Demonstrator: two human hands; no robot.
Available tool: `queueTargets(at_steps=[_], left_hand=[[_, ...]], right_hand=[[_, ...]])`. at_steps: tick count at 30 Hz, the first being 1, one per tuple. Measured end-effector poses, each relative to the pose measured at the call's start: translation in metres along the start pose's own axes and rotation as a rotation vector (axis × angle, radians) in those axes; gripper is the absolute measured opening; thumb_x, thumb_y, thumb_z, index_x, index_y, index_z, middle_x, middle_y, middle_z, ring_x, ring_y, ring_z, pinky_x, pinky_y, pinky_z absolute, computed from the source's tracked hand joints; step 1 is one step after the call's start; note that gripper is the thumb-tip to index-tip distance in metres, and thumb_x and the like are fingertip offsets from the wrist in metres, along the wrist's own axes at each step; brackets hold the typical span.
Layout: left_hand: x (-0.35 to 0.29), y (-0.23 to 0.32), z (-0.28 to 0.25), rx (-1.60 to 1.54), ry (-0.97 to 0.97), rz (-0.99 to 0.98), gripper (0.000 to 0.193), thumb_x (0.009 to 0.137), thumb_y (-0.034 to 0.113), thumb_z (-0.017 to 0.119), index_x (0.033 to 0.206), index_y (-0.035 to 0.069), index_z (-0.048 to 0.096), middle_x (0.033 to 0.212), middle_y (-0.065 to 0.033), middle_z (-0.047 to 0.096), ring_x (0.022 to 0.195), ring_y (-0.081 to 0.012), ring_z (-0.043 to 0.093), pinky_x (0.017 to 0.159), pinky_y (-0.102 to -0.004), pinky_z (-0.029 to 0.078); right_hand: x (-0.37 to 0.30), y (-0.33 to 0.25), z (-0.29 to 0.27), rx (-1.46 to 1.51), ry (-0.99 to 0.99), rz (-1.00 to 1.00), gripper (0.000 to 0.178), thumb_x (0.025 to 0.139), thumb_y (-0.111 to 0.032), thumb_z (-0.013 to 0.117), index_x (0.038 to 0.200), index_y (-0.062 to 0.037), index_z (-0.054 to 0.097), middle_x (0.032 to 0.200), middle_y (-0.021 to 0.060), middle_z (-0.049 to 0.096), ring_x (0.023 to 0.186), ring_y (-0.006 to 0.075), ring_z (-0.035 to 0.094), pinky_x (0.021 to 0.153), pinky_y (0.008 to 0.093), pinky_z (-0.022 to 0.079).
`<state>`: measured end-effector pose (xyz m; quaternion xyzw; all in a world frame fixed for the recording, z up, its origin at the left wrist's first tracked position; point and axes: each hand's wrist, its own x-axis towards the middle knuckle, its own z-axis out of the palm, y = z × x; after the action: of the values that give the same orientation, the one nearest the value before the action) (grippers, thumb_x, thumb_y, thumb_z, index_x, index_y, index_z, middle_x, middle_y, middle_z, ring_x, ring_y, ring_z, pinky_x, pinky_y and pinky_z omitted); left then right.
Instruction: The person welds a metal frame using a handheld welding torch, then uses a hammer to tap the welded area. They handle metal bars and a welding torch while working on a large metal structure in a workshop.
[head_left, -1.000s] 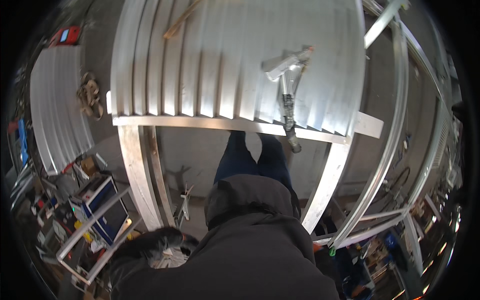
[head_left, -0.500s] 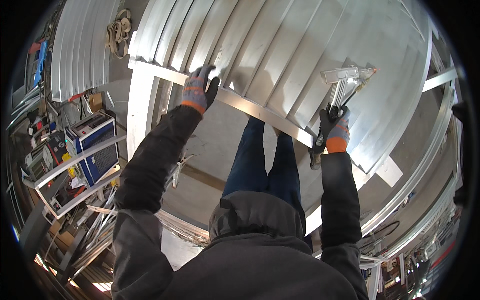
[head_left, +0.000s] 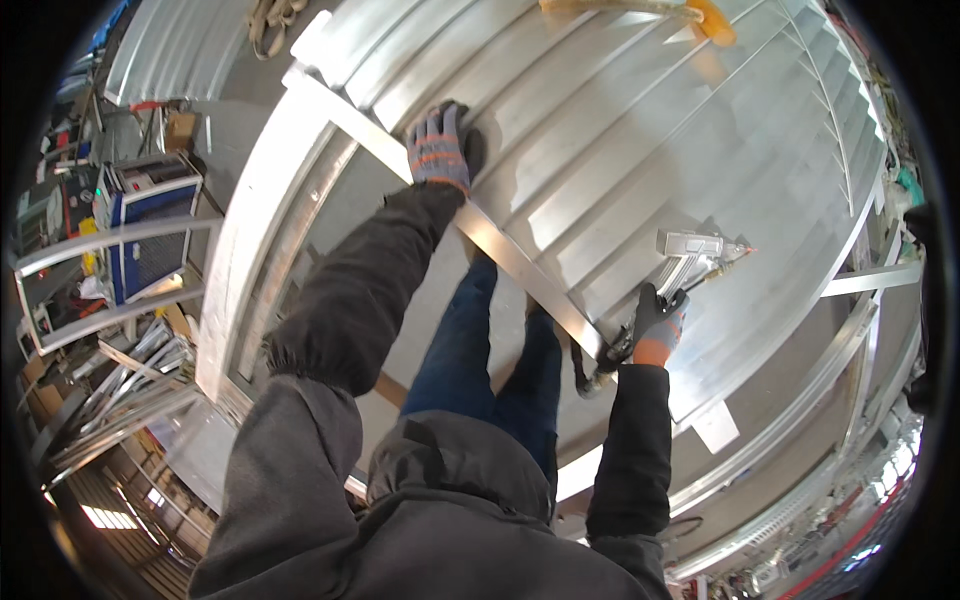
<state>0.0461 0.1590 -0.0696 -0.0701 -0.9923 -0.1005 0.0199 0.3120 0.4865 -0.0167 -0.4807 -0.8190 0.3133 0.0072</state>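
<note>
My left hand [head_left: 438,148], in a grey and orange glove, rests on the near-left edge of a ribbed silver metal panel [head_left: 560,150]. Its fingers stretch forward over the surface and grasp nothing. At the panel's near-right part, my right hand [head_left: 660,325] is wrapped round the lower end of a silver gun-shaped tool [head_left: 685,262]. The tool has a boxy barrel, a ribbed grip and a thin pointed tip aimed right. Black fittings hang from the tool's lower end beside the panel edge; my glove hides part of the grip.
At the far edge lies a tan stick-like thing with an orange end [head_left: 712,22]. Beside the panel on the left stands a blue and silver case [head_left: 155,235] behind a metal frame. Metal offcuts [head_left: 125,375] are heaped at lower left. Long rails [head_left: 800,400] curve past on the right.
The view has shifted and turned. My left hand has gone from hovering with spread fingers to lying on the panel. My right hand still grips the tool, and the orange-ended thing has come into view.
</note>
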Motion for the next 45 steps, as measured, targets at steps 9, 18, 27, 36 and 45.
queueTargets(at_steps=[9,18,27,36,45], left_hand=[[0.001,0.001,0.002,-0.073,0.204,0.077,0.045,0.094,0.040,0.063,0.131,0.015,0.057,0.125,-0.0141,0.062,0.119,-0.0368,0.058,0.103,-0.0504,0.042],[-0.002,0.007,-0.009,-0.159,0.222,0.040,0.045,0.086,0.033,0.067,0.124,0.011,0.061,0.124,-0.0169,0.061,0.119,-0.0386,0.056,0.104,-0.0497,0.042],[-0.003,0.014,-0.028,-0.225,0.290,0.084,0.035,0.088,0.024,0.063,0.119,0.008,0.062,0.121,-0.0170,0.061,0.116,-0.0387,0.056,0.102,-0.0493,0.043],[-0.004,0.010,-0.029,-0.242,0.260,0.080,0.036,0.088,0.025,0.063,0.119,0.006,0.061,0.119,-0.0189,0.061,0.114,-0.0400,0.057,0.101,-0.0500,0.044],[-0.001,0.013,-0.029,-0.203,0.225,0.048,0.036,0.088,0.025,0.063,0.119,0.007,0.061,0.120,-0.0183,0.061,0.116,-0.0389,0.057,0.103,-0.0492,0.044]], right_hand=[[-0.006,0.016,-0.130,1.167,-0.851,0.376,0.044,0.099,-0.048,0.054,0.121,-0.0096,0.056,0.078,0.0049,0.057,0.052,0.0163,0.049,0.048,0.0297,0.042],[0.012,-0.076,-0.240,0.423,-0.802,-0.085,0.058,0.098,-0.037,0.061,0.138,0.0024,0.045,0.119,0.0172,0.058,0.103,0.0283,0.060,0.083,0.0375,0.054],[0.053,-0.083,-0.168,0.582,-1.506,0.557,0.069,0.098,-0.059,0.051,0.125,0.0039,0.047,0.086,0.0148,0.058,0.061,0.0223,0.059,0.052,0.0316,0.051],[0.045,-0.095,-0.139,0.314,-1.511,0.675,0.078,0.096,-0.072,0.045,0.106,0.0045,0.051,0.058,0.0104,0.055,0.044,0.0157,0.053,0.040,0.0263,0.043],[0.042,-0.099,-0.134,0.328,-1.467,0.743,0.069,0.092,-0.063,0.062,0.116,0.0006,0.055,0.086,0.0111,0.059,0.050,0.0172,0.060,0.041,0.0260,0.047]])
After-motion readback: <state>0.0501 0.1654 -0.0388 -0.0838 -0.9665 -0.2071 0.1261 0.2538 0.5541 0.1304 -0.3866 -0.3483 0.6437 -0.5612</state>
